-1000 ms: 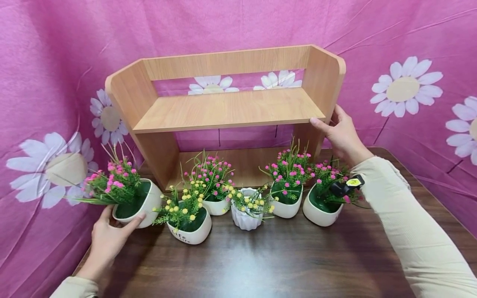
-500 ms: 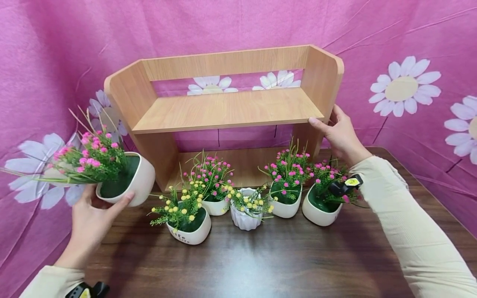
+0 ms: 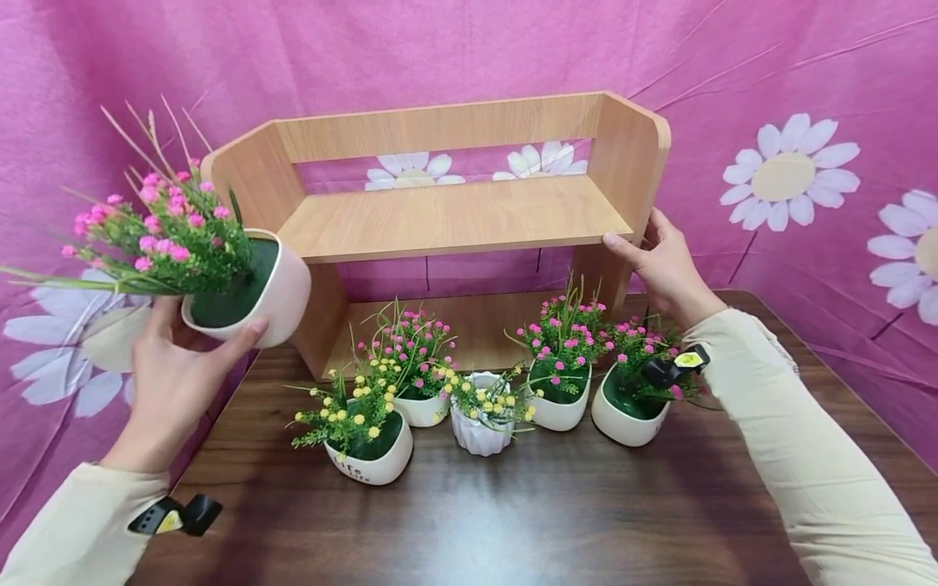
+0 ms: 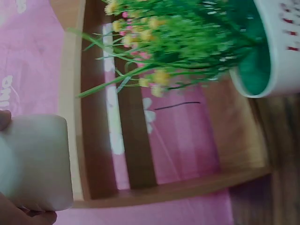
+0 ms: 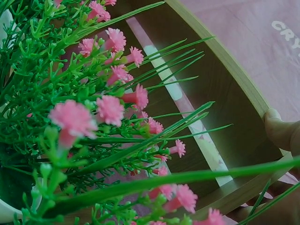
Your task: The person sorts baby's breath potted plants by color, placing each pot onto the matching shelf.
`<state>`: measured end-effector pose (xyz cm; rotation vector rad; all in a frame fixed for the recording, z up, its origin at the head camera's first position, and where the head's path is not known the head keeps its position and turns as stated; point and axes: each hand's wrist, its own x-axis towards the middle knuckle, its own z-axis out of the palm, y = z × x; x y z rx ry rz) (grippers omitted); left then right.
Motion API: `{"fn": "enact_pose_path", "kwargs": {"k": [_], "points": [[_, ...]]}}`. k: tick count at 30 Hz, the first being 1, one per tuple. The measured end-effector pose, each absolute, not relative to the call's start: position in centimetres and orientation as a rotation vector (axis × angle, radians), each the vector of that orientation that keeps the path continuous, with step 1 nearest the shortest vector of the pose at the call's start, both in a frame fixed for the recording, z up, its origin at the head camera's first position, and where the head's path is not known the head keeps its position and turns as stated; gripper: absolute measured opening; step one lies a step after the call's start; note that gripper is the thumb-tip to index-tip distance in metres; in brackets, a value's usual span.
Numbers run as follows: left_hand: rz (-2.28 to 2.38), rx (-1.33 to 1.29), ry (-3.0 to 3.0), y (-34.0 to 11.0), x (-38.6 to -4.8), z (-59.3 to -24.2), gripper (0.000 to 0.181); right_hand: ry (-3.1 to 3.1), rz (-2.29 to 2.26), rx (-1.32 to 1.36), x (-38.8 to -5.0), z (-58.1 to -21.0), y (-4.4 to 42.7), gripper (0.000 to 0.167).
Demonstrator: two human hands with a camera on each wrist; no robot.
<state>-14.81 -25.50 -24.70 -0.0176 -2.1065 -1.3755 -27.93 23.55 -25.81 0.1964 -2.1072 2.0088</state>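
My left hand point(image 3: 174, 374) grips a white pot point(image 3: 282, 297) of pink flowers, tilted to the left and raised in front of the left side of the wooden shelf point(image 3: 454, 216). In the left wrist view the same pot point(image 4: 37, 161) shows at the left edge, between fingers and thumb. My right hand point(image 3: 670, 264) holds the right side panel of the shelf, its thumb on the front edge of the upper board. The right wrist view shows that hand point(image 5: 281, 136) at the shelf's edge, partly behind pink flowers point(image 5: 110, 110).
Several potted plants stand before the shelf: a yellow-flowered one in a lettered pot point(image 3: 374, 468), a ribbed white pot point(image 3: 481, 435), and pink-flowered ones in white pots point(image 3: 560, 411). Below them is the dark wooden table point(image 3: 454, 529); a pink cloth point(image 3: 440, 49) with daisies hangs behind.
My left hand has lifted the pink-flowered pot up and slightly left, from low beside the yellow-flowered plant to the height of the upper board. My right hand stays on the shelf.
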Motion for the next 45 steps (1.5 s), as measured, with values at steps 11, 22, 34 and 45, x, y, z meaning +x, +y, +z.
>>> {"fn": "enact_pose_path", "kwargs": {"k": [11, 22, 34, 45], "points": [[-1.522, -0.229, -1.867, -22.9, -19.2, -20.6, 0.068, -2.113, 1.979, 0.2, -27.9, -25.7, 23.5, 0.073], [-1.519, -0.27, -1.823, -21.1, -24.1, -19.3, 0.078, -2.131, 1.966, 0.214, -28.1, -25.8, 23.4, 0.072], [-1.31, 0.149, -2.074, -21.7, -27.4, -20.6, 0.09, -2.119, 1.979, 0.207, -28.0, -25.7, 23.3, 0.073], [-1.233, 0.161, -2.104, -21.5, -28.7, -21.1, 0.085, -2.109, 1.984, 0.217, -27.9, -25.9, 23.4, 0.074]]}}
